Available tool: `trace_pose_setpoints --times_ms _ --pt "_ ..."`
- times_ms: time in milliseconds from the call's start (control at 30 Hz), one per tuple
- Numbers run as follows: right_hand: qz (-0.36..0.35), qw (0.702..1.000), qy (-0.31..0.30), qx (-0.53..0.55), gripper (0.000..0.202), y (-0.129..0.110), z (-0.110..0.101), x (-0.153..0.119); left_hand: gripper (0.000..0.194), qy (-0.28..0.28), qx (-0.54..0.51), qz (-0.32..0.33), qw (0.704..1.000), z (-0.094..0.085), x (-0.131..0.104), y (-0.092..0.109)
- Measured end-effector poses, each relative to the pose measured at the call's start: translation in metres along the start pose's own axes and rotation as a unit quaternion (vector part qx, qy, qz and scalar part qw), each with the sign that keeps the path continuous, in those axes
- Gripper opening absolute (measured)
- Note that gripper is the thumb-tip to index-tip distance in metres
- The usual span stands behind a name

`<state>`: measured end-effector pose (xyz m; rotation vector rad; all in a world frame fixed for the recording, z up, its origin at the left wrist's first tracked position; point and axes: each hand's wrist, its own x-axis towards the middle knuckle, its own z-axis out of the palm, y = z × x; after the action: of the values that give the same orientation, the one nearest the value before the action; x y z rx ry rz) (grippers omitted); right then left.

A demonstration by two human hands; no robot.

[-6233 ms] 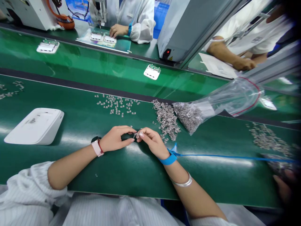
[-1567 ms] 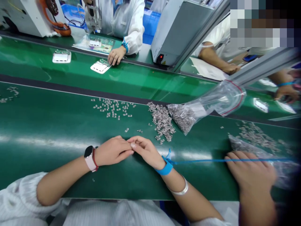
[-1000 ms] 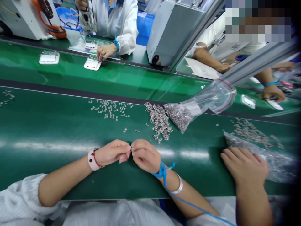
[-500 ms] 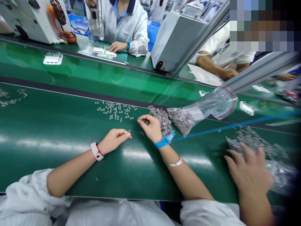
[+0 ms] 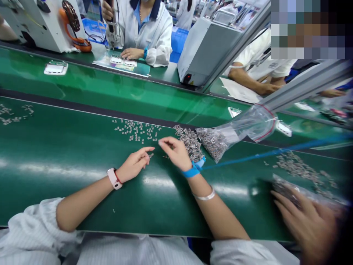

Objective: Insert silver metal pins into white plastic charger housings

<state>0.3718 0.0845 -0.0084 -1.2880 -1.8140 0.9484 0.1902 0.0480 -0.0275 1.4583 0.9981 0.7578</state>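
My left hand [image 5: 134, 165] is held over the green work surface, its index finger stretched out and the other fingers curled. A small metal part [image 5: 150, 155] shows at its thumb tip. To its right, my right hand [image 5: 175, 151] has thumb and fingertips pinched together; whatever they hold is too small to make out. It wears a blue wrist strap [image 5: 192, 170]. Beside this hand lies a dense pile of small metal parts [image 5: 190, 141]. Similar loose parts [image 5: 135, 129] are spread out beyond my left hand.
A clear zip bag [image 5: 220, 138] of metal parts lies right of the pile. At far right, another person's hand [image 5: 309, 221] is on a plastic bag near scattered parts [image 5: 300, 167]. A blue cord [image 5: 248, 156] crosses the surface. White housings [image 5: 56, 67] lie on the strip beyond.
My left index finger has lifted away from the thumb. My right fingertips have moved slightly left. The neighbour's hand has drawn nearer the front edge with the bag.
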Motion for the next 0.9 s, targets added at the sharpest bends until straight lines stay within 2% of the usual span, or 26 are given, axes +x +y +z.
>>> trace_pose_setpoints --times_ms 167,333,467,600,767,900 --pt "0.055 0.989 -0.032 0.136 0.018 0.001 0.017 -0.036 0.031 -0.026 0.015 0.036 0.999 0.004 -0.005 0.001" --pt "0.058 0.974 -0.078 0.207 0.016 0.003 0.02 -0.039 0.032 -0.044 0.038 0.062 0.996 0.005 -0.006 0.002" --pt "0.036 0.986 -0.049 0.158 0.019 0.007 0.016 -0.039 0.024 -0.009 0.064 0.054 0.996 0.005 -0.005 0.002" --pt "-0.023 0.997 -0.007 0.071 0.016 0.008 0.015 -0.042 0.016 0.032 0.163 0.065 0.984 0.003 -0.005 0.003" --pt "-0.139 0.989 0.04 -0.011 0.007 0.006 0.013 -0.043 0.015 0.066 0.214 0.092 0.97 0.003 -0.006 0.006" --pt "-0.15 0.988 0.033 -0.031 0.009 0.005 0.012 -0.044 0.013 0.068 0.216 0.101 0.969 0.003 -0.007 0.007"
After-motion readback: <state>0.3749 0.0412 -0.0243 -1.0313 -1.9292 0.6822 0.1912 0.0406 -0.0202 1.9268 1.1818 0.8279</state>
